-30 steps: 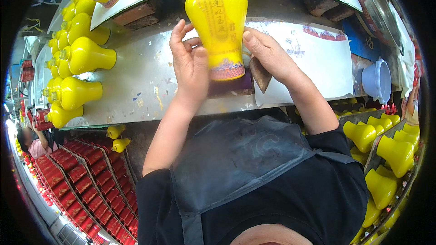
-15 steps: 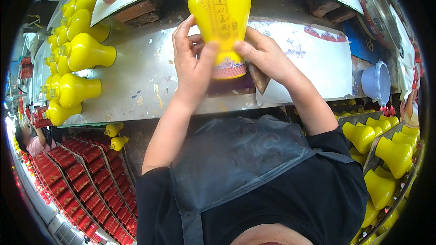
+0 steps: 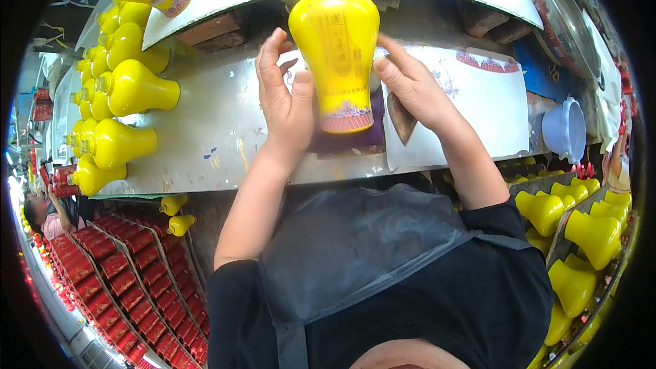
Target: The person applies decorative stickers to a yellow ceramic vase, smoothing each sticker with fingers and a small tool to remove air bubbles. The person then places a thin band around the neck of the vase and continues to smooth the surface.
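Observation:
A glossy yellow bottle lies with its neck on a grey padded rest and its base toward me. It carries a printed panel and a blue-and-pink patterned band near the base. My left hand is beside its left side, fingers apart and holding nothing. On the other side, my right hand has its fingertips close to the bottle; whether they touch it I cannot tell. A flat brown scraper-like piece sticks out from under the right palm and appears held there. Beneath the bottle's base lies a purple cloth.
Several yellow bottles lie along the table's left end. A printed white sheet covers the right side, near a pale blue bucket. Red boxes fill a rack at lower left; more yellow bottles stand at right.
Both hands have come away from the bottle's sides, the right one moving outward with the brown piece. The bottle sits slightly lower in the picture, its neck now showing against the grey rest.

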`<action>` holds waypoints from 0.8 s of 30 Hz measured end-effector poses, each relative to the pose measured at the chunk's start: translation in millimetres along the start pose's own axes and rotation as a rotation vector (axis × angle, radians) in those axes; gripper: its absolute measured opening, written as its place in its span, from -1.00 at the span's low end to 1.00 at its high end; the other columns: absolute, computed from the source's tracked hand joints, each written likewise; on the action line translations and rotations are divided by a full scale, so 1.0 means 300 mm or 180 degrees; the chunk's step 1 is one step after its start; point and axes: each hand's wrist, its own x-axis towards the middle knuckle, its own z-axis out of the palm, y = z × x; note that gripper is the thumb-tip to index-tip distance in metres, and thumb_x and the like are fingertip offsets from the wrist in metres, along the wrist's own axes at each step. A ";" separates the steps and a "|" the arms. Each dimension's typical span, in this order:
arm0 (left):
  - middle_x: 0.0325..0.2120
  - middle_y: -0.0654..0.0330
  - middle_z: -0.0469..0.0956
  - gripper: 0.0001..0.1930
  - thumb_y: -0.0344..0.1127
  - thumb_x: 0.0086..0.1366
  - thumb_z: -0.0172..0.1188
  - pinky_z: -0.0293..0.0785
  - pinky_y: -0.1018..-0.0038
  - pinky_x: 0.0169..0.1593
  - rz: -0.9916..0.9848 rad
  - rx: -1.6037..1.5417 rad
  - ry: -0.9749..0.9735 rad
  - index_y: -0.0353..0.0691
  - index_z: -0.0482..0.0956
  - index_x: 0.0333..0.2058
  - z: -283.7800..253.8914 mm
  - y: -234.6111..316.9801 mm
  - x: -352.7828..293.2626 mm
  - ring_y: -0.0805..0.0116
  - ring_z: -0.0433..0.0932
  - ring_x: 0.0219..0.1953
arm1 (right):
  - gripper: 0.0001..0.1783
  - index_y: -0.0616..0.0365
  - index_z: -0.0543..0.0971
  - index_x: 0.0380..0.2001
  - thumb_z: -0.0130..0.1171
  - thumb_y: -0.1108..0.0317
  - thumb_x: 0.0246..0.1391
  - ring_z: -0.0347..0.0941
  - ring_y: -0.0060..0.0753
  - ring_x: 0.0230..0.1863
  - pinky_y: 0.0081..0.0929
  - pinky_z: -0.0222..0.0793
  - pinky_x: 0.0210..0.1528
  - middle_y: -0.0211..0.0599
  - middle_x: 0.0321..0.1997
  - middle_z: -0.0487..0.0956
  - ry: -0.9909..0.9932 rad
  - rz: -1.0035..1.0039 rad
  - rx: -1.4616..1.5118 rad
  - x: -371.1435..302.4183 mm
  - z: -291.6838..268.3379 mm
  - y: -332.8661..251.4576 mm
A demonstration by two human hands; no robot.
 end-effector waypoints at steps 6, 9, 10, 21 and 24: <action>0.40 -0.13 0.17 -0.24 0.15 0.39 0.15 -0.01 0.01 0.46 0.1130 0.1359 -0.0405 -0.18 0.25 0.40 0.015 0.063 0.138 -0.18 0.13 0.43 | -0.02 0.22 0.32 0.40 0.41 -0.06 0.01 0.48 0.14 0.25 -0.18 0.40 0.29 0.21 0.27 0.50 0.0840 -0.0573 -0.0645 0.059 -0.013 -0.053; 0.40 -0.14 0.15 -0.20 0.11 0.32 0.23 -0.02 -0.02 0.46 0.0991 0.1693 -0.0765 -0.21 0.24 0.39 0.035 0.087 0.169 -0.21 0.11 0.43 | -0.14 0.15 0.36 0.39 0.35 0.00 0.10 0.57 -0.13 0.01 -0.32 0.49 0.09 0.06 0.16 0.57 0.0576 -0.0425 -0.0172 0.075 -0.010 -0.046; 0.40 -0.14 0.15 -0.18 0.10 0.30 0.24 -0.02 -0.02 0.47 0.0982 0.1679 -0.0779 -0.21 0.23 0.40 0.034 0.091 0.172 -0.20 0.11 0.43 | -0.19 0.12 0.37 0.39 0.32 0.03 0.14 0.60 -0.26 -0.09 -0.39 0.52 0.00 -0.01 0.12 0.59 0.0476 -0.0331 0.0019 0.078 -0.015 -0.043; 0.35 -0.18 0.21 -0.05 -0.03 0.19 0.34 -0.02 -0.03 0.48 0.0880 0.1425 -0.0683 -0.33 0.08 0.43 0.032 0.070 0.177 -0.22 0.15 0.42 | -0.51 0.12 0.67 0.08 0.30 0.01 0.25 0.53 -0.69 -0.39 -0.65 0.43 -0.40 -0.27 -0.30 0.66 0.0659 -0.1075 -0.0489 0.127 -0.107 -0.159; 0.35 -0.18 0.22 -0.05 -0.01 0.21 0.34 -0.02 -0.03 0.48 0.0796 0.1298 -0.0684 -0.34 0.07 0.43 0.029 0.071 0.174 -0.21 0.15 0.41 | -0.47 0.15 0.69 0.00 0.41 -0.02 0.10 0.57 -0.60 -0.39 -0.62 0.44 -0.40 -0.20 -0.27 0.68 0.0988 -0.1556 -0.1533 0.169 -0.084 -0.187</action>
